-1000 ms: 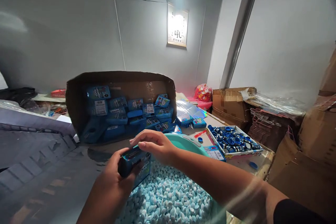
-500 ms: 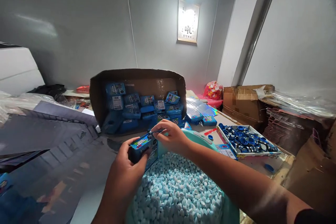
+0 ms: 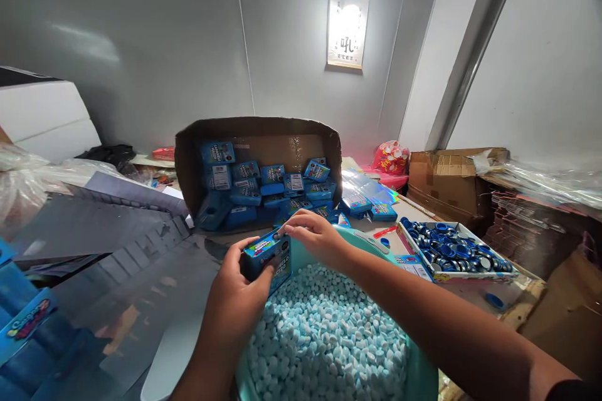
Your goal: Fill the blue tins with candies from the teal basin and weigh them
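My left hand (image 3: 239, 288) is wrapped around a blue printed candy box (image 3: 266, 249), which it holds tilted above a turquoise tub (image 3: 426, 360). At the upper end of that box, the fingers of my right hand (image 3: 314, 235) are pinched together against a small round opening. Whatever lies between those fingertips is hidden. Below both hands, the tub is heaped with small pale blue and white candies (image 3: 329, 319). Just behind it, a brown carton (image 3: 263, 128) lies on its side with several similar blue boxes (image 3: 247, 194) in it.
To the right stands a shallow tray (image 3: 470, 276) of blue round caps (image 3: 446, 247). One loose cap (image 3: 495, 301) lies in front of it, and a red strip (image 3: 385, 232) lies to its left. Blue packages (image 3: 32, 326) and grey sheets (image 3: 126, 238) occupy the left side.
The view has swung slightly left, bringing more of the blue packages at the left edge into sight. My right fingers stay at the box's end, and the left hand keeps its hold.
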Tool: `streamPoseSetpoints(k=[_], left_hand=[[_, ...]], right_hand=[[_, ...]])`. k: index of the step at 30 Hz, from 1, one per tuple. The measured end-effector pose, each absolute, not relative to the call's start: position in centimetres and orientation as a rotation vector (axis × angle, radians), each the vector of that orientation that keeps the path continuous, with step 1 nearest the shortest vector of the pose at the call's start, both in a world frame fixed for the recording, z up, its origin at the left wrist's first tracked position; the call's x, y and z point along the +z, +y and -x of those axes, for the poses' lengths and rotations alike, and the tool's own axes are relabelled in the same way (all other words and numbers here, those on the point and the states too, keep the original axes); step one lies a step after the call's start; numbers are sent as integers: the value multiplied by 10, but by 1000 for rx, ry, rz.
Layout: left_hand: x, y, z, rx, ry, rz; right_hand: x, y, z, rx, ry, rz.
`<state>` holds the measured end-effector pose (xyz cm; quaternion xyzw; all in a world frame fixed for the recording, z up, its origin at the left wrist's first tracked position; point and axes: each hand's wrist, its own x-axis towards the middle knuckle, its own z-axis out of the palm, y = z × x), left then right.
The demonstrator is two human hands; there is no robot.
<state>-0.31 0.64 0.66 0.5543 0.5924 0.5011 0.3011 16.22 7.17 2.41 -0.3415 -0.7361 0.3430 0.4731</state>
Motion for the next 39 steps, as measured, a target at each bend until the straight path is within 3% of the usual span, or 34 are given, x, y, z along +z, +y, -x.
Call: streamPoseSetpoints(k=[6, 12, 21, 31, 39], left_hand=[[6, 6, 3, 1324, 1568, -1469], [5, 7, 3, 1314, 1531, -1452], [8, 5, 2, 1321, 1595, -1473], [4, 6, 4, 1286, 1505, -1513], [5, 5, 3, 1375, 1547, -1515]], right_hand=[[21, 80, -163, 1089, -1594, 838], [21, 78, -164, 879, -1791, 858], [17, 78, -166, 923, -1839, 795], [23, 69, -166, 716, -2180, 809], [15, 78, -164, 984, -1807, 728]])
